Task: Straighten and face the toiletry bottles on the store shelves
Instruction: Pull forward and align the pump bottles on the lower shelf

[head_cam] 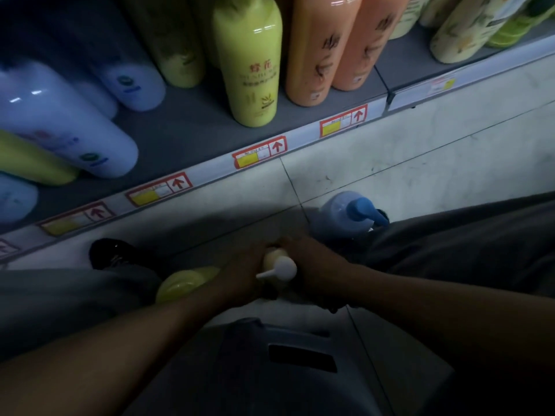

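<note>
Both my hands are down at the floor, closed from either side round a cream pump bottle that stands upright between them. My left hand covers its left side and my right hand its right. My fingers curl round the body, but the tips are out of sight on the far side, and only the white pump head and a bit of the shoulder show. The light here is poor, so I cannot read any label.

Just left of it a yellow bottle is half hidden under my left wrist. Beyond my right hand stands a blue pump bottle, its base covered by my trouser leg. My dark shoe pokes out near the shelf edge.

On the shelf a lime bottle stands with its printed front towards me, beside two orange bottles. All have their tops cut off by the frame. A lilac bottle at the left is blurred, with more behind it in shadow. Pale bottles at the far right are only partly in view. Price labels run along the rail, too small to read.

A grey moulded thing with a dark slot lies below my arms. I cannot tell what it is.
</note>
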`<move>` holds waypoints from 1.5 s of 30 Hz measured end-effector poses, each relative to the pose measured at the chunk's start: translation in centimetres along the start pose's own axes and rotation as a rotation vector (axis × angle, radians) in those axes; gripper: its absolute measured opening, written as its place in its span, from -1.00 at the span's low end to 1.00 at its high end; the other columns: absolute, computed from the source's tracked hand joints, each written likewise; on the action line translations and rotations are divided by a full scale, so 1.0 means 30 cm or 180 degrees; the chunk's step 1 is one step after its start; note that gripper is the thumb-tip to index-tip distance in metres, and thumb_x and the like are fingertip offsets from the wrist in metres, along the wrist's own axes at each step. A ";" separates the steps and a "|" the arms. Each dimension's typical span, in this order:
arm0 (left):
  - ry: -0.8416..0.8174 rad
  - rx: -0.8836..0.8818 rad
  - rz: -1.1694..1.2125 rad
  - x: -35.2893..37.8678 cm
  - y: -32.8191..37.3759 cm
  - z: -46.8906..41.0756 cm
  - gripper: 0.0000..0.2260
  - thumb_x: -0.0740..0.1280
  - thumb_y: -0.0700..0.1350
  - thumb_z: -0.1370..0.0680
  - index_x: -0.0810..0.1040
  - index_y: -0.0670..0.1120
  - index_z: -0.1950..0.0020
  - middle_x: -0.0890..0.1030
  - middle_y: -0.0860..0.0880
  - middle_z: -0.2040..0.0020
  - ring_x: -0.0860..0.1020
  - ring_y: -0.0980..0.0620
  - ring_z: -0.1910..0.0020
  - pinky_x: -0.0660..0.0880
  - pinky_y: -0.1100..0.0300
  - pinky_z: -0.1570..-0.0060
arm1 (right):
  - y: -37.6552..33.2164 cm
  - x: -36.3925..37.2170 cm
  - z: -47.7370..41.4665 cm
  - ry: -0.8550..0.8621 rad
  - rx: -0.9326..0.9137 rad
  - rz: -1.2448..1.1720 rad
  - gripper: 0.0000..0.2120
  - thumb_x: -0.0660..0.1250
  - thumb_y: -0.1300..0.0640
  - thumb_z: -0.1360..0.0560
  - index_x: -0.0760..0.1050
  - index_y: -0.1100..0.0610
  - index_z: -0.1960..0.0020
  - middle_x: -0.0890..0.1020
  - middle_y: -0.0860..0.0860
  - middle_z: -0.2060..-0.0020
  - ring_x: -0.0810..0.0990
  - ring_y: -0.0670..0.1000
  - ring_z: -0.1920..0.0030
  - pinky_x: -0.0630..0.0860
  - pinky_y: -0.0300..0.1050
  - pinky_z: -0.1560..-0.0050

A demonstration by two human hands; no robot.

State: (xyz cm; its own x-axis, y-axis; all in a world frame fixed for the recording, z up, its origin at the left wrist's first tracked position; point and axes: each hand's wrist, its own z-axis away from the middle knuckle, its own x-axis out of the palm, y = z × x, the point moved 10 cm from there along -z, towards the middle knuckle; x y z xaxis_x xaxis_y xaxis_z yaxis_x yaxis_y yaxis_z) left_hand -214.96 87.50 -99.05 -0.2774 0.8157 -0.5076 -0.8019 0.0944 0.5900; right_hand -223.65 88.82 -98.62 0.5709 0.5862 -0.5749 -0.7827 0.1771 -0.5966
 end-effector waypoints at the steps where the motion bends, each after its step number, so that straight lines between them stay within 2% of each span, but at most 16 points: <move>1: -0.0050 -0.0009 0.0105 -0.003 -0.014 -0.017 -0.26 0.54 -0.11 -0.35 0.29 -0.13 -0.45 0.38 -0.14 -0.40 0.37 -0.09 -0.35 0.26 0.26 -0.21 | 0.001 -0.013 -0.006 0.0024 -0.0018 -0.0058 -0.52 0.49 0.08 -0.39 0.42 -0.02 -0.25 0.56 -0.13 -0.09 0.55 -0.16 -0.02 0.51 -0.13 -0.12; 3: -0.0133 -0.0037 0.0303 -0.050 -0.020 -0.025 -0.33 0.51 -0.08 -0.37 0.34 -0.14 -0.42 0.45 -0.13 -0.33 0.43 0.01 -0.26 0.32 0.38 -0.07 | -0.013 -0.049 -0.025 -0.0023 -0.0084 -0.0166 -0.68 0.46 0.10 -0.42 0.49 -0.01 -0.14 0.59 -0.14 0.05 0.54 -0.24 0.11 0.54 -0.20 -0.03; 6: -0.0458 -0.0274 0.0812 -0.118 -0.024 -0.047 -0.57 0.40 -0.26 -0.48 0.42 -0.23 -0.33 0.51 -0.09 -0.13 0.43 0.08 -0.08 0.35 0.56 0.25 | -0.063 -0.154 -0.065 -0.0064 -0.0113 0.0007 -0.76 0.42 0.06 -0.46 0.52 0.06 -0.10 0.64 -0.03 0.05 0.60 -0.10 0.07 0.48 -0.24 0.00; 9: -0.0150 -0.0343 0.1356 -0.261 -0.014 -0.055 -0.83 0.41 -0.27 -0.48 0.60 -0.11 -0.04 0.62 -0.05 0.03 0.55 -0.03 -0.06 0.43 0.27 0.01 | -0.113 -0.286 -0.095 0.0030 -0.0039 -0.0031 -0.67 0.51 -0.04 -0.35 0.57 0.02 -0.05 0.64 -0.07 0.13 0.57 -0.14 0.18 0.47 -0.28 0.14; 10: -0.0147 -0.0220 0.1526 -0.296 0.003 -0.056 -0.79 0.47 -0.23 -0.42 0.61 -0.05 -0.02 0.66 0.00 0.03 0.59 0.00 -0.06 0.44 0.20 -0.07 | -0.128 -0.340 -0.092 0.0124 -0.0043 -0.0175 -0.63 0.55 -0.07 -0.28 0.61 0.01 -0.03 0.66 -0.09 0.14 0.58 -0.15 0.19 0.47 -0.27 0.17; 12: -0.0149 0.0013 0.1956 -0.365 0.040 -0.033 -0.60 0.55 -0.15 -0.29 0.60 -0.07 -0.10 0.67 -0.04 -0.06 0.61 -0.03 -0.11 0.49 0.07 -0.17 | -0.151 -0.437 -0.070 0.0213 -0.0061 -0.0791 -0.60 0.58 -0.08 -0.23 0.65 0.01 -0.03 0.69 -0.10 0.14 0.63 -0.12 0.11 0.53 -0.18 0.05; 14: -0.0129 0.0204 0.2347 -0.428 0.102 -0.009 -0.54 0.62 -0.01 -0.18 0.65 -0.05 -0.03 0.68 -0.05 -0.03 0.63 -0.06 -0.08 0.53 0.00 -0.13 | -0.175 -0.517 -0.023 0.0235 -0.0123 -0.1339 -0.61 0.56 -0.06 -0.28 0.65 0.02 -0.07 0.71 -0.07 0.07 0.66 -0.06 -0.01 0.57 -0.03 -0.13; 16: 0.0026 0.0453 0.2382 -0.494 0.198 0.013 -0.47 0.63 0.16 -0.03 0.67 -0.03 0.09 0.69 -0.05 0.05 0.64 -0.06 0.00 0.57 0.01 -0.04 | -0.195 -0.595 0.045 0.0404 -0.0193 -0.1473 -0.62 0.51 -0.06 -0.34 0.62 0.04 -0.12 0.71 -0.02 0.04 0.66 -0.03 -0.03 0.57 0.04 -0.16; 17: 0.0109 0.0588 0.2372 -0.525 0.245 0.024 -0.45 0.64 0.15 -0.02 0.66 -0.06 0.10 0.69 -0.05 0.07 0.65 -0.07 0.03 0.59 0.02 0.00 | -0.202 -0.632 0.080 0.0509 -0.0230 -0.1511 -0.63 0.49 -0.05 -0.37 0.62 0.06 -0.13 0.71 0.00 0.04 0.67 -0.03 -0.02 0.58 0.02 -0.15; 19: 0.0322 0.0770 0.2212 -0.577 0.342 0.058 -0.53 0.59 0.06 -0.13 0.61 -0.10 0.05 0.70 -0.05 0.12 0.66 -0.04 0.08 0.62 0.10 0.10 | -0.217 -0.704 0.152 0.0642 -0.0330 -0.1552 -0.66 0.46 -0.03 -0.41 0.61 0.10 -0.13 0.71 0.01 0.04 0.68 -0.05 0.02 0.61 -0.05 -0.09; 23: 0.0569 0.1099 0.1929 -0.624 0.543 0.100 -0.74 0.42 0.03 -0.35 0.60 -0.06 0.04 0.70 0.03 0.12 0.65 0.04 0.07 0.58 0.14 0.13 | -0.213 -0.838 0.280 0.0763 -0.0452 -0.1358 -0.63 0.40 -0.06 -0.42 0.59 0.14 -0.14 0.71 -0.01 0.03 0.68 -0.07 0.04 0.63 -0.20 0.05; 29: 0.0842 0.1301 0.1751 -0.625 0.769 0.055 -0.91 0.35 -0.14 -0.50 0.58 -0.06 0.01 0.68 0.06 0.16 0.64 0.22 0.21 0.50 0.39 0.30 | -0.148 -1.024 0.362 0.0680 -0.0667 -0.0993 -0.58 0.38 -0.09 -0.37 0.58 0.08 -0.16 0.70 -0.03 -0.01 0.67 -0.03 -0.03 0.61 -0.12 -0.02; 33: 0.0944 0.1376 0.1634 -0.611 0.895 -0.058 -0.83 0.42 -0.10 -0.47 0.57 -0.07 -0.03 0.68 -0.06 -0.01 0.65 0.04 0.02 0.58 0.22 0.03 | -0.026 -1.122 0.372 0.0650 -0.0696 -0.1033 -0.63 0.38 -0.04 -0.35 0.58 0.04 -0.13 0.70 -0.05 -0.02 0.67 -0.04 -0.04 0.61 -0.15 -0.02; 37: 0.0872 0.1355 0.1325 -0.548 1.018 -0.216 -0.67 0.41 -0.02 -0.48 0.46 -0.01 -0.21 0.61 -0.02 -0.17 0.58 0.01 -0.14 0.52 -0.02 -0.14 | 0.117 -1.212 0.349 0.0706 -0.0638 -0.0916 -0.69 0.37 0.06 -0.39 0.56 0.04 -0.13 0.68 -0.05 -0.06 0.64 -0.05 -0.09 0.56 -0.07 -0.11; 41: 0.1030 0.1390 0.1213 -0.535 1.117 -0.349 -0.55 0.35 -0.14 -0.53 0.30 -0.09 -0.38 0.50 -0.02 -0.31 0.46 0.02 -0.30 0.41 -0.02 -0.31 | 0.210 -1.320 0.304 0.0965 -0.0708 -0.0502 -0.64 0.36 0.21 -0.45 0.49 0.18 -0.24 0.63 0.03 -0.15 0.59 -0.02 -0.18 0.51 0.03 -0.24; 45: 0.1188 0.1301 0.0950 -0.553 1.196 -0.488 -0.52 0.34 -0.11 -0.54 0.27 -0.03 -0.42 0.45 0.00 -0.36 0.39 -0.02 -0.37 0.32 -0.10 -0.37 | 0.310 -1.422 0.263 0.1287 -0.0661 -0.0406 -0.65 0.34 0.34 -0.48 0.45 0.19 -0.25 0.61 0.08 -0.15 0.56 0.04 -0.20 0.47 0.09 -0.26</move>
State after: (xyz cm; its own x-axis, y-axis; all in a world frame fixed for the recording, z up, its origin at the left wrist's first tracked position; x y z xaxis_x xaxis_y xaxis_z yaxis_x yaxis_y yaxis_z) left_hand -246.87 69.01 -78.65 -0.6834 0.5934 -0.4253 -0.4146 0.1641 0.8951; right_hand -257.25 71.69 -75.23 0.7423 0.2079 -0.6370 -0.6574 0.0418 -0.7524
